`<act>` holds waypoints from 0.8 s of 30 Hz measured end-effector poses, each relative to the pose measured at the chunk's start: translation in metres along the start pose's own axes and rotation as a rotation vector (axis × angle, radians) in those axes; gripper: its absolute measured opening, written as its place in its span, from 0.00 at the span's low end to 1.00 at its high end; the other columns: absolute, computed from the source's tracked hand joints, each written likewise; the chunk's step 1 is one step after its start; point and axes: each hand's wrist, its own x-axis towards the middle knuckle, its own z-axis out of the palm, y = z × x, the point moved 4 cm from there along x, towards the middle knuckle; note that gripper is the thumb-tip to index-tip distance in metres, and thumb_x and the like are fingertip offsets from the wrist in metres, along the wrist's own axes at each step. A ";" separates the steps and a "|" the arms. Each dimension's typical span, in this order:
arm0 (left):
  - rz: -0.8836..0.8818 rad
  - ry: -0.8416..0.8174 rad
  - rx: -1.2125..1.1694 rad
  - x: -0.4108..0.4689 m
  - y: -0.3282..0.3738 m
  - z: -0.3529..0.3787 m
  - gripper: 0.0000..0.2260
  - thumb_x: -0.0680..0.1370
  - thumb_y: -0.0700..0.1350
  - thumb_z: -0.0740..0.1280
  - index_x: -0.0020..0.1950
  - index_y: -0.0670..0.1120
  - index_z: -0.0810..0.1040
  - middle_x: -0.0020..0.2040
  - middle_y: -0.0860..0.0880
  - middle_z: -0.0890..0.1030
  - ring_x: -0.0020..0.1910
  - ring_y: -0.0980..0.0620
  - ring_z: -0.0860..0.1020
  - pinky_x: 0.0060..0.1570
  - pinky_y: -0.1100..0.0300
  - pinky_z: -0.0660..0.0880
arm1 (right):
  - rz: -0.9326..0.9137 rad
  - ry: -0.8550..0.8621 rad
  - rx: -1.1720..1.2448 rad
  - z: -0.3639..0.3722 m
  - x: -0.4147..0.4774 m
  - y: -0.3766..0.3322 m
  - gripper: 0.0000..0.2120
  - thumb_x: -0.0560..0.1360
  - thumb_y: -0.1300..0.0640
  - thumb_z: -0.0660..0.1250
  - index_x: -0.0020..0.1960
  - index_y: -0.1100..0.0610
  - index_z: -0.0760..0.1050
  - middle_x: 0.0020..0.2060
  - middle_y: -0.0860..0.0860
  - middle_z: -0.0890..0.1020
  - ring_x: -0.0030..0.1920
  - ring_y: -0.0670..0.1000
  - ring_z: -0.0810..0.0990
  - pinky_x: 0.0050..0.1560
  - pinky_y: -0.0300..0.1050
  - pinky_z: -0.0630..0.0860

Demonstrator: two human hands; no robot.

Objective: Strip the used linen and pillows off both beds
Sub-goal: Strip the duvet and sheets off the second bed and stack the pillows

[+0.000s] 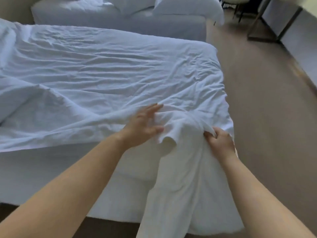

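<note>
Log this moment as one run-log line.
stage: stripping near bed | right hand: grips bunched sheet corner | left hand: open, fingers spread by the bunch | far bed: pillows on it

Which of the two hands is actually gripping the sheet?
The right hand: its fingers curl round a bunched fold of the sheet at the bed's corner. The left hand only touches it with straight fingers.

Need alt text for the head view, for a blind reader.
A right hand grips a bunched part of the white sheet at a corner of the near bed, with cloth hanging down; the open left hand touches the folds beside it. Behind, the far bed holds pillows and rumpled linen.
</note>
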 end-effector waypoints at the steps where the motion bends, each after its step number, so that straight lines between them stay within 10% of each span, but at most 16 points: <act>1: -0.065 -0.095 0.235 0.014 -0.023 0.007 0.39 0.67 0.55 0.69 0.74 0.49 0.56 0.75 0.47 0.59 0.73 0.56 0.59 0.71 0.61 0.54 | 0.066 -0.044 -0.099 0.013 0.023 0.013 0.11 0.77 0.57 0.60 0.52 0.62 0.77 0.51 0.62 0.80 0.51 0.61 0.76 0.49 0.47 0.68; 7: -0.457 -0.268 0.695 0.024 -0.138 0.009 0.42 0.73 0.59 0.65 0.75 0.53 0.40 0.77 0.49 0.41 0.76 0.51 0.43 0.73 0.53 0.41 | 0.119 -0.236 -0.509 0.079 0.075 0.055 0.17 0.77 0.56 0.55 0.63 0.57 0.72 0.62 0.57 0.74 0.63 0.59 0.70 0.61 0.48 0.64; 13: -0.256 -0.177 0.609 0.079 -0.144 0.014 0.35 0.75 0.60 0.62 0.76 0.53 0.48 0.77 0.51 0.51 0.76 0.54 0.49 0.72 0.56 0.39 | -0.347 0.364 -0.114 0.061 0.047 0.010 0.12 0.67 0.61 0.56 0.39 0.65 0.77 0.33 0.57 0.79 0.40 0.51 0.72 0.45 0.42 0.67; 16: -0.211 -0.391 0.729 0.097 -0.154 0.029 0.33 0.75 0.60 0.60 0.75 0.54 0.50 0.77 0.53 0.52 0.76 0.56 0.51 0.72 0.55 0.39 | -0.523 0.080 -0.207 0.087 0.005 -0.015 0.15 0.68 0.47 0.61 0.37 0.57 0.78 0.30 0.49 0.79 0.35 0.47 0.74 0.42 0.40 0.67; 19: -0.190 -0.519 0.746 0.101 -0.167 0.031 0.36 0.73 0.63 0.62 0.75 0.55 0.50 0.76 0.54 0.54 0.75 0.56 0.52 0.73 0.52 0.40 | -0.265 -0.321 -0.649 0.135 -0.030 0.008 0.38 0.58 0.28 0.52 0.48 0.56 0.81 0.43 0.50 0.84 0.49 0.53 0.82 0.62 0.54 0.60; 22: -0.233 -0.495 0.761 0.102 -0.182 0.016 0.36 0.72 0.65 0.63 0.74 0.56 0.53 0.75 0.53 0.58 0.74 0.54 0.56 0.72 0.49 0.43 | -0.050 -0.338 -0.761 0.161 -0.042 0.031 0.52 0.46 0.28 0.62 0.60 0.61 0.69 0.57 0.57 0.76 0.60 0.61 0.70 0.71 0.61 0.42; 24: -0.253 -0.439 0.815 0.106 -0.190 0.002 0.26 0.74 0.63 0.57 0.69 0.54 0.64 0.70 0.52 0.69 0.69 0.52 0.66 0.68 0.52 0.55 | 0.004 -0.312 -0.681 0.170 -0.040 0.033 0.50 0.39 0.39 0.73 0.56 0.59 0.67 0.54 0.57 0.73 0.55 0.59 0.72 0.69 0.55 0.54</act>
